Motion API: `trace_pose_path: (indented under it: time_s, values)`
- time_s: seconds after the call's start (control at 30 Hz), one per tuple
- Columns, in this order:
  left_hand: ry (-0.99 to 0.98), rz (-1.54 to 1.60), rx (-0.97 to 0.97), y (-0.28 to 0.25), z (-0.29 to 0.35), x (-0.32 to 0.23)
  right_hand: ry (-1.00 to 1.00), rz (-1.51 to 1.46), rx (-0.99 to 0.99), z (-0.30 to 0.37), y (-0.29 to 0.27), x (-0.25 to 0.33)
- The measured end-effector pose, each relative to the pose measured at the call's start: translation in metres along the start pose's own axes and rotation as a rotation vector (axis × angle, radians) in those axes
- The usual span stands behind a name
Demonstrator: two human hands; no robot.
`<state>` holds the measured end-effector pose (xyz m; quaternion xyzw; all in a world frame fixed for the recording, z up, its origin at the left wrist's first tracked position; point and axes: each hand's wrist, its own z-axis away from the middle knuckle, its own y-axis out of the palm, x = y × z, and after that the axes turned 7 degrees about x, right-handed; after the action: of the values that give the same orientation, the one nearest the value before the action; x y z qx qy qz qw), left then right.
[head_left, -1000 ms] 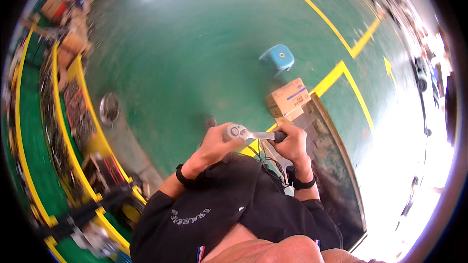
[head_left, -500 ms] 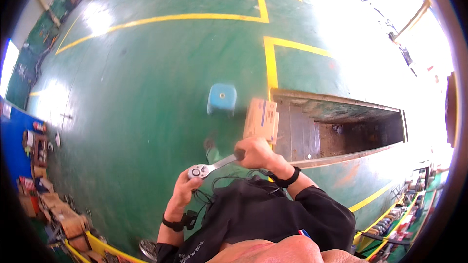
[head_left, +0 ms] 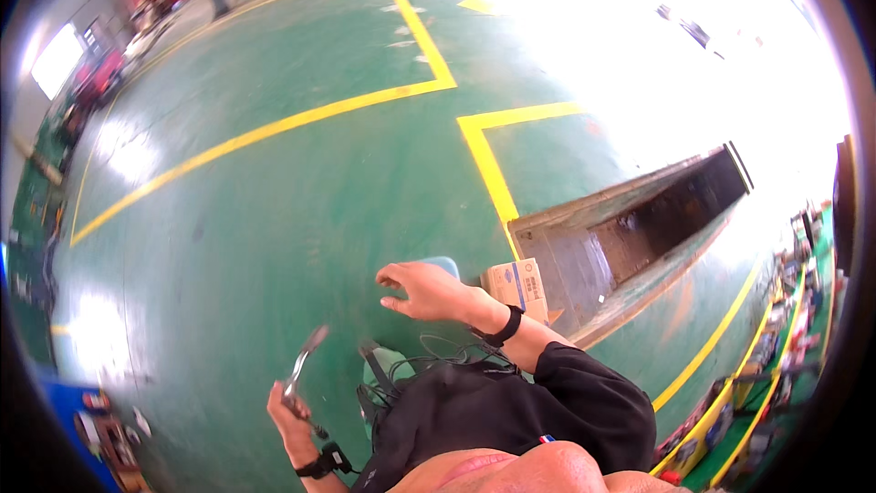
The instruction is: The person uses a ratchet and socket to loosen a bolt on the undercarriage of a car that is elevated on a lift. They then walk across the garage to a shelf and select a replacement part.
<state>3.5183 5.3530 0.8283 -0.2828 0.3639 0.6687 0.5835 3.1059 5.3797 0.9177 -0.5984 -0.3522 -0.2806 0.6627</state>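
At the lower left, my left hand (head_left: 286, 413) is closed around one end of a ratchet wrench (head_left: 302, 363). The wrench's free end points up and away from me, slightly blurred. My right hand (head_left: 418, 289) reaches out in front of my body with nothing in it, its fingers loosely bent and the thumb apart. Just beyond it shows part of a blue stool (head_left: 444, 265), the rest hidden by the hand. A cardboard box (head_left: 518, 285) stands right of my right wrist, partly covered by the forearm.
A long rectangular pit (head_left: 557, 260) opens in the green floor at the right, close beside the box. Yellow lines (head_left: 274, 128) mark the floor ahead. Tools and parts line a yellow-edged rack (head_left: 730, 402) at the lower right. Dark cables (head_left: 438, 347) hang by my waist.
My right hand has let go of the wrench and moved left, opening. My left hand has carried the wrench down and to the left. The view has turned, so floor, box and pit have shifted.
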Motion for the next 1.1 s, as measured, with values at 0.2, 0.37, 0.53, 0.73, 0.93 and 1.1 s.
trace_pose_path:
  time_s: [0.2, 0.37, 0.53, 0.73, 0.93, 1.1]
  values:
    - [-0.248, -0.064, -0.248, -0.072, -0.214, 0.000, 0.266, 0.011, -0.179, -0.126, -0.034, -0.095]
    - [-0.479, -0.204, -0.184, -0.049, -0.363, -0.060, 0.429, 0.022, -0.451, -0.199, -0.088, -0.124]
    - [-0.558, -0.376, -0.062, 0.026, -0.493, -0.140, 0.542, -0.090, -0.623, -0.261, -0.150, -0.129]
    - [-0.545, -0.492, 0.141, 0.137, -0.680, -0.201, 0.618, -0.105, -0.772, -0.340, -0.197, -0.198]
    - [-0.565, -0.571, 0.162, 0.248, -0.762, -0.272, 0.574, -0.125, -0.796, -0.461, -0.297, -0.271]
    - [-0.679, -0.606, 0.011, 0.289, -0.871, -0.279, 0.549, -0.105, -0.802, -0.550, -0.385, -0.304]
